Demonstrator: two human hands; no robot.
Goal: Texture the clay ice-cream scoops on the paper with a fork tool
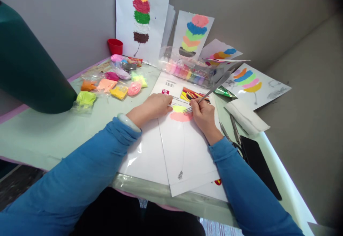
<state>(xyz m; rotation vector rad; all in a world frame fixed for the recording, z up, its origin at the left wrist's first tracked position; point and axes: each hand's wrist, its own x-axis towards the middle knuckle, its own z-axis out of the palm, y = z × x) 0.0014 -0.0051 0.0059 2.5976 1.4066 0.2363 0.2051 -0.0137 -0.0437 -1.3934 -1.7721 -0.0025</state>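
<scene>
Yellow clay layer (179, 108), lying against the far edge of a pink clay layer (179, 117), on a white paper sheet (174, 146), middle of bench (32, 137). Metal fork (214, 88), one: tines at the yellow layer's right end, handle slanting up and away; gripped in right hand (205, 117), fingers closed round it. Left hand (154, 108), fingers together and curved, tips at the yellow layer's left end; whether they pinch anything cannot be told. Clay packets (119, 91), assorted colours, left, near a dark green cylinder (34, 64). Red cup (115, 46), behind packets. Clear plastic box (184, 72) of coloured contents, beyond the sheet. Folded white tissue (246, 116), right.
</scene>
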